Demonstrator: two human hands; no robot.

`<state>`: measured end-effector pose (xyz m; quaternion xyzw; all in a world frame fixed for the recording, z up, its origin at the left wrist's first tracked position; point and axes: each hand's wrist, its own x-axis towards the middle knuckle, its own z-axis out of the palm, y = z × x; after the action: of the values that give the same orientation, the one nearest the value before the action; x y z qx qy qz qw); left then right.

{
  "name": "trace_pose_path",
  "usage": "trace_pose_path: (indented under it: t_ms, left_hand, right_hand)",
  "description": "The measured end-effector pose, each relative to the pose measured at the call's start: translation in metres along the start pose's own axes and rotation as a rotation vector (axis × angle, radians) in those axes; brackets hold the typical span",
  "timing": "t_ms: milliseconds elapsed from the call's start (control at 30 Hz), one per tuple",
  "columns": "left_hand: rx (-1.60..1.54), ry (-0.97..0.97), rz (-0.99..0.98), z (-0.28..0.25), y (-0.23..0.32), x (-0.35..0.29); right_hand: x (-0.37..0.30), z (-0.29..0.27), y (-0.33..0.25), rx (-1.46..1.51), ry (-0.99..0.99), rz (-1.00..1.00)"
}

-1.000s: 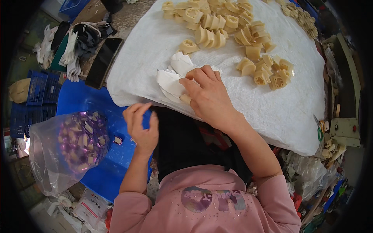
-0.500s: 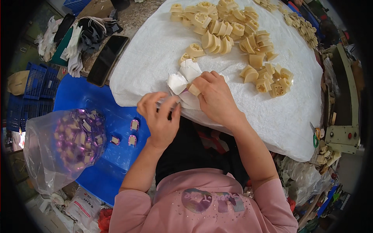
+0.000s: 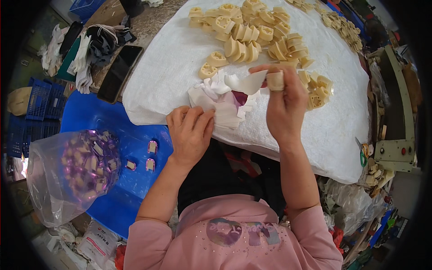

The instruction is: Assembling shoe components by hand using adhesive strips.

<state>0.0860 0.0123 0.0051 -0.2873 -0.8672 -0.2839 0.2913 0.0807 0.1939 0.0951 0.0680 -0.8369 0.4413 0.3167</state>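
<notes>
My left hand [image 3: 191, 135] rests at the near edge of the white cloth, its bent fingers closed on a loose stack of white paper sheets [image 3: 226, 114]. A dark purple patch [image 3: 240, 97] shows among the sheets. Raised above them, my right hand [image 3: 288, 101] pinches a curled white piece of paper [image 3: 252, 84]. A beige band [image 3: 275, 81] wraps one finger of that hand. Crumpled white scraps [image 3: 218, 82] lie beyond the stack, close to two beige molded pieces [image 3: 208, 70].
More beige molded pieces [image 3: 243, 49] spread over the white cloth [image 3: 157, 85]. At left, a blue tub [image 3: 135, 189] holds three small purple-edged pieces [image 3: 150, 164] and a clear bag [image 3: 49, 180] of similar ones. A phone [image 3: 119, 74] lies behind; green-handled scissors [image 3: 362, 157] sit far right.
My right hand has lifted and moved right, drawing the curled white paper up from the stack. My left hand has settled onto the sheets. The purple patch has come into sight.
</notes>
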Motion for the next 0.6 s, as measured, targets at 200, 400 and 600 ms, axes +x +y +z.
trace_pose_path:
  t_ms: [200,400,600]
  left_hand:
    - [-0.023,-0.043,-0.008,-0.003,0.001,0.005]
    - [0.034,0.053,-0.156,-0.014,0.014,0.005]
    - [-1.454,-0.337,-0.755,-0.018,0.062,0.011]
  right_hand:
    - [0.025,-0.036,-0.023,0.27,0.216,-0.01]
    - [-0.007,-0.043,-0.014,-0.217,0.049,-0.133]
    - [-0.06,-0.046,-0.016,-0.249,-0.425,-0.341]
